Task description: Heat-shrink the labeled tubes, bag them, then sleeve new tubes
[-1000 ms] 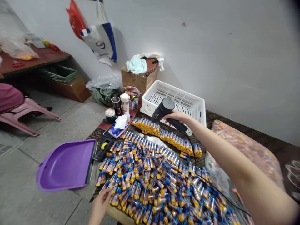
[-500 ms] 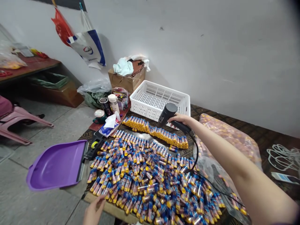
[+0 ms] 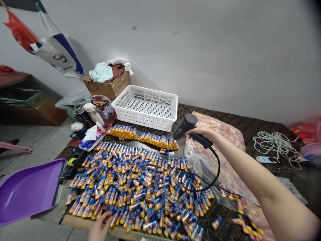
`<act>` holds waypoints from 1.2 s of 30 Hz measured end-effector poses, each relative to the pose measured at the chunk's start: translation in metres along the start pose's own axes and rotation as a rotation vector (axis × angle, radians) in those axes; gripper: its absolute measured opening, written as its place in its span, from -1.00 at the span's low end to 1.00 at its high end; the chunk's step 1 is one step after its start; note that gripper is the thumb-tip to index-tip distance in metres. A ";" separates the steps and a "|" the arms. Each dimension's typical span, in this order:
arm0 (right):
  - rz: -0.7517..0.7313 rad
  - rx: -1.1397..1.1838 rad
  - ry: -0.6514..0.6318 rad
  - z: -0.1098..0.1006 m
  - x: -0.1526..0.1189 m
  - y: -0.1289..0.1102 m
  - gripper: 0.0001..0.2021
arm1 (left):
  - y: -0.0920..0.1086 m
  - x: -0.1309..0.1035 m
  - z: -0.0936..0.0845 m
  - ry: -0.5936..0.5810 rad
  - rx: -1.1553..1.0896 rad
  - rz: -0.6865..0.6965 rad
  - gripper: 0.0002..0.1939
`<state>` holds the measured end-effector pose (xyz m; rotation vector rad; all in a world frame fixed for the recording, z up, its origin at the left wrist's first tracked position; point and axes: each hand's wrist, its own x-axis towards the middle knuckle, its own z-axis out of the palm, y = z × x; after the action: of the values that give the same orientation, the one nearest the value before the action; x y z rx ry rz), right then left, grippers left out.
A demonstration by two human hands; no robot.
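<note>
Our right hand (image 3: 203, 131), right of centre, is wrapped tight around the black hair dryer (image 3: 187, 124), its barrel pointing upper left at the tidy tube row (image 3: 142, 135). Our left hand (image 3: 98, 228), bottom centre, lies loose-fingered, touching the spread tubes (image 3: 140, 187).

you have a white plastic basket (image 3: 145, 107) by the wall, a brown cardboard box (image 3: 107, 87) with cloth left of it, a purple dustpan (image 3: 26, 190) at the counter's left edge, and a coiled white cord (image 3: 274, 144) far right on the counter (image 3: 250, 125).
</note>
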<state>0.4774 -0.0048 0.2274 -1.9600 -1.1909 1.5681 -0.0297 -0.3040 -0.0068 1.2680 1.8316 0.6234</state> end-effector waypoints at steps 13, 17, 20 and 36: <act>0.028 0.439 0.064 -0.073 0.013 0.146 -0.85 | 0.129 0.064 0.033 -0.118 0.275 0.162 -0.60; -0.005 0.569 0.100 -0.073 0.004 0.177 -0.86 | 0.216 0.121 0.072 -0.176 0.418 0.364 -0.65; -0.030 0.670 0.141 -0.068 -0.009 0.192 -0.85 | 0.288 0.164 0.134 -0.209 0.536 0.560 -0.73; 0.118 0.731 0.273 -0.055 -0.024 0.203 -0.75 | 0.331 0.246 0.317 -0.178 0.852 0.803 -0.52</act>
<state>0.6056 -0.1292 0.1139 -1.6764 -0.3173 1.4437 0.3657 0.0334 -0.0134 2.5801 1.4099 0.0705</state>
